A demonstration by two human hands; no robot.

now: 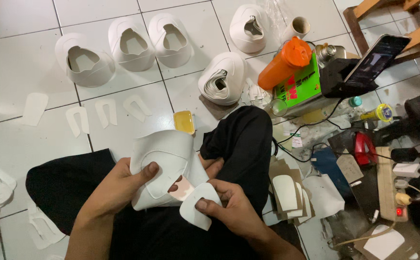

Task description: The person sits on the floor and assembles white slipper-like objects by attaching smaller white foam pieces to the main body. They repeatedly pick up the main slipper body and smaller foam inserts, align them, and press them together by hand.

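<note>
My left hand (118,185) grips a white shoe upper (164,161) over my lap, thumb pressed on its outer face. My right hand (229,209) pinches a small white rounded patch (198,204) against the lower right edge of that upper. A tan lining shows in the gap between the two pieces. Both hands rest above my black trousers (241,139).
Several formed white uppers (82,60) sit on the tiled floor ahead, with U-shaped white cutouts (106,113) nearer. An orange bottle (284,62), a green tin (299,86), a phone (376,60), a yellow block (184,122), a power strip (393,185) and stacked insole pieces (289,192) lie to the right.
</note>
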